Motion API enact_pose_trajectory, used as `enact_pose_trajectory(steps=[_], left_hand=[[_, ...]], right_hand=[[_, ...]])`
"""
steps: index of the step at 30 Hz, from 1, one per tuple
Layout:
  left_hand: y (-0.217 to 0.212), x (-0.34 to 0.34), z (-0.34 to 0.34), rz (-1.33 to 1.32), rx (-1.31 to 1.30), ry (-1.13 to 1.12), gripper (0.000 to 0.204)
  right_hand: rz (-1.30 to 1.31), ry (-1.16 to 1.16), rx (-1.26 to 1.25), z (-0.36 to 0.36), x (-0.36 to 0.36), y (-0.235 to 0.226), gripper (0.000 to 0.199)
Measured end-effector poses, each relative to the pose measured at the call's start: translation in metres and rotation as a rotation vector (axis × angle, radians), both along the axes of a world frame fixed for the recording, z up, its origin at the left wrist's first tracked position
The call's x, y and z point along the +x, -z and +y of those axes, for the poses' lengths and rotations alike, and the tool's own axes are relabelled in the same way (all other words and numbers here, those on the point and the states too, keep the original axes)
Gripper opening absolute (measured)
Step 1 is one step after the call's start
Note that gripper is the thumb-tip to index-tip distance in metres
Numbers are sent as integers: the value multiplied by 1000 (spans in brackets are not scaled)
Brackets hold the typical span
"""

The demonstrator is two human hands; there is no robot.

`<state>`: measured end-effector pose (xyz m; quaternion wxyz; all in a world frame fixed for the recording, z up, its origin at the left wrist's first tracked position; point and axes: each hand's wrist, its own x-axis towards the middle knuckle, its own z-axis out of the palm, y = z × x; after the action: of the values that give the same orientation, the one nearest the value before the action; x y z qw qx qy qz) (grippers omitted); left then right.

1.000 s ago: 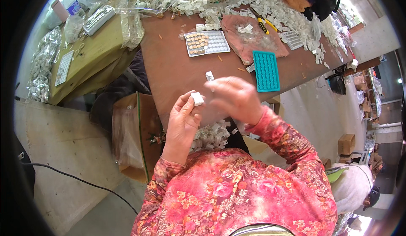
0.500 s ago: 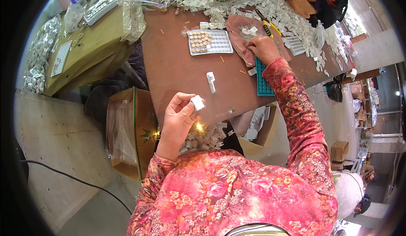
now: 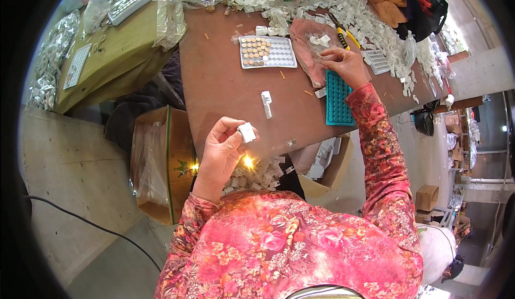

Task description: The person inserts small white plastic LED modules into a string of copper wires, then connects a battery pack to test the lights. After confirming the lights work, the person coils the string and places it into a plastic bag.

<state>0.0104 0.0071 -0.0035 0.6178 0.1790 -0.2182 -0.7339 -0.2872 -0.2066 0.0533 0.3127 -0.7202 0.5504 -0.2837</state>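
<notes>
head view shows the left hand raised over the near edge of the brown table, its thumb and fingers pinched around a small white plastic piece held up at the fingertips. the right hand is stretched far out toward the far right part of the table, fingers curled and closed down onto a pinkish bag that carries a few loose white pieces; whether it has one pinched i cannot tell. just on the near side of that hand lies a teal tray, its long axis running from the far edge toward the near edge. the held white piece sits well apart from the right hand, to its left and nearer the body, so the left hand alone has it. between the two hands a second white part lies on bare table, closer to the left hand. a white tray of round tan discs rests toward the far edge, left of the pinkish bag.
</notes>
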Motion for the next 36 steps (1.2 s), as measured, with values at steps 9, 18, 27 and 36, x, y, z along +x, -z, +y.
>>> enact_pose_trajectory(steps=[9, 18, 27, 36], left_hand=[[1, 1, 0, -57, 9, 23, 19], [0, -1, -2, -5, 93, 43, 21], [3, 0, -4, -24, 78, 47, 23], [-15, -5, -1, -203, 135, 34, 21]], right_hand=[[83, -1, -177, 22, 24, -23, 9], [-543, -263, 364, 149, 122, -22, 6], [-464, -204, 79, 163, 137, -2, 7], [-565, -183, 328, 157, 130, -14, 7]])
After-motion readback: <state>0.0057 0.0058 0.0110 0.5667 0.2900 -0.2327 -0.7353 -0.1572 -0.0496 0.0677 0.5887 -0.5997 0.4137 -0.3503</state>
